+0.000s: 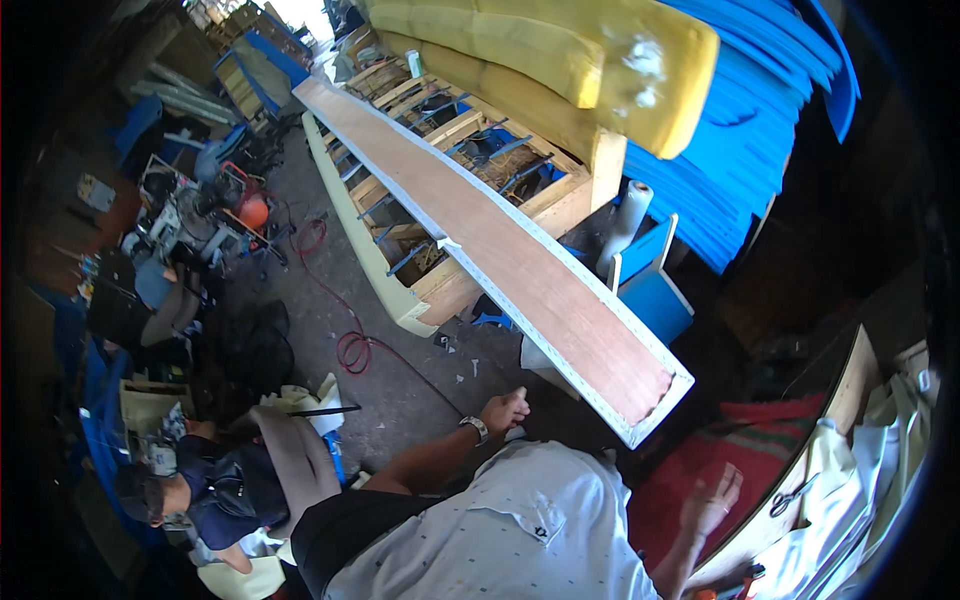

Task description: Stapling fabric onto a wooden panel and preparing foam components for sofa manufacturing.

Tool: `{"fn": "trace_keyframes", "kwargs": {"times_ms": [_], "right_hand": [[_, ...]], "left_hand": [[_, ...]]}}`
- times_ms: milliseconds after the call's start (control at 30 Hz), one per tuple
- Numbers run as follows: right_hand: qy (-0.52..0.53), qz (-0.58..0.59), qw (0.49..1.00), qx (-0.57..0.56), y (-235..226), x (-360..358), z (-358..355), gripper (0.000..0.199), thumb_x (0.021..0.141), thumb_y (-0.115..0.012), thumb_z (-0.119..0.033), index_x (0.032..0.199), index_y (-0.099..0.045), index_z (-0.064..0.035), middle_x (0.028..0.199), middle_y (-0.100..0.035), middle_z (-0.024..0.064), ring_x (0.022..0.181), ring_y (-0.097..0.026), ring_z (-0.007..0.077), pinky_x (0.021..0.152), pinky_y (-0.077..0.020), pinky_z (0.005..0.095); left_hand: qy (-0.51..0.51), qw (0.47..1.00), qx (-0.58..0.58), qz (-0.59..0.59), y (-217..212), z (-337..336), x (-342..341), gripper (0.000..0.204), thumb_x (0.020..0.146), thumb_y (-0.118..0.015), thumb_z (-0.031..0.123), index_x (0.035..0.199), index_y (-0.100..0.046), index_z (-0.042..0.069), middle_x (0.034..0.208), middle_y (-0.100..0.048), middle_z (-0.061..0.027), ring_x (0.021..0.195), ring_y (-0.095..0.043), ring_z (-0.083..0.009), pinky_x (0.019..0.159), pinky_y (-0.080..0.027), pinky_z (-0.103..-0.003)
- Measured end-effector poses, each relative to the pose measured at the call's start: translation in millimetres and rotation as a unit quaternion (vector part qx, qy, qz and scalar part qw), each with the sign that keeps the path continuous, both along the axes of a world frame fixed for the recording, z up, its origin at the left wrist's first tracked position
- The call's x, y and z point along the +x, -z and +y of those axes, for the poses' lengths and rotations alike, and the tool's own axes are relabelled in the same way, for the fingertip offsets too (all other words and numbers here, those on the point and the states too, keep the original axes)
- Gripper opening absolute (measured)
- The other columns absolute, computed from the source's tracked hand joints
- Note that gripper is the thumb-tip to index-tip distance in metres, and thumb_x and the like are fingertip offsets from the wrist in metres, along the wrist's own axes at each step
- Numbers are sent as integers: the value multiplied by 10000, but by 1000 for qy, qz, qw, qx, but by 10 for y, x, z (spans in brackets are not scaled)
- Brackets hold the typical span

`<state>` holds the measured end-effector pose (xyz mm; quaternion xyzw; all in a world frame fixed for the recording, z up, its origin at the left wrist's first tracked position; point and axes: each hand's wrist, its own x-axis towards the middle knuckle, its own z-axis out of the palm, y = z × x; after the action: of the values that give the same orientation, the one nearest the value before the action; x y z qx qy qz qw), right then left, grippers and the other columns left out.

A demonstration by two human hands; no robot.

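My left hand (505, 410), a watch on its wrist, is closed in a fist with nothing visible in it, low over the concrete floor just short of the near end of a long plywood board (520, 270) edged in white fabric. My right hand (712, 500) is blurred, with fingers spread and nothing in it, above red striped fabric (690, 450). The board's far part lies across a bare wooden sofa frame (470, 150). My white shirt fills the lower middle.
Yellow cushions (540, 50) and stacked blue foam sheets (740, 130) sit behind the frame. Scissors (790, 497) lie on a wooden bench at right. A red hose (350, 345) coils on the floor. Another person (200, 490) sits at lower left among tools and clutter.
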<state>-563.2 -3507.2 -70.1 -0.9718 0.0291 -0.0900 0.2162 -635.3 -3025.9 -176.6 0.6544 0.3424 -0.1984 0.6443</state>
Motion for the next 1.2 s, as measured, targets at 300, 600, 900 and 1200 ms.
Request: {"fn": "trace_keyframes", "kwargs": {"times_ms": [300, 600, 900, 1200], "right_hand": [[-178, -33, 983, -34, 368, 1338, 1567, 526, 1017, -576, -336, 1465, -497, -71, 1492, -446, 258, 1378, -420, 437, 1142, -349, 542], [-369, 165, 906, 123, 460, 2420, 1878, 486, 1019, -545, -400, 1286, -634, -4, 1039, -710, 272, 983, -688, 447, 838, -553, 501], [-346, 547, 638, 417, 895, 2869, 1535, 409, 1039, -483, -408, 1236, -657, -94, 1071, -697, 42, 834, -676, 165, 628, -547, 299], [-156, 473, 738, 456, 1370, 3284, 1081, 374, 1036, -501, -397, 1192, -656, -96, 1020, -691, 43, 812, -664, 163, 580, -523, 286]], "left_hand": [[-383, 863, -329, 23, 297, 292, 891, 1054, 895, -235, 877, 1452, -446, 8, 1467, -519, -176, 1338, -481, -345, 1123, -373, -561], [-485, 816, -307, -76, 61, -224, 1614, 824, 953, -299, 798, 1336, -586, 127, 1138, -689, -89, 984, -660, -190, 819, -534, -394], [-155, 972, 7, -174, -1723, -487, 1970, 553, 987, -596, 467, 1282, -524, 5, 1176, -609, -145, 1132, -615, -279, 966, -483, -552], [420, 713, 495, -266, -1729, -630, 2854, 706, 955, -551, 561, 1470, -456, 87, 1527, -422, -91, 1504, -278, -295, 1239, -147, -566]]}}
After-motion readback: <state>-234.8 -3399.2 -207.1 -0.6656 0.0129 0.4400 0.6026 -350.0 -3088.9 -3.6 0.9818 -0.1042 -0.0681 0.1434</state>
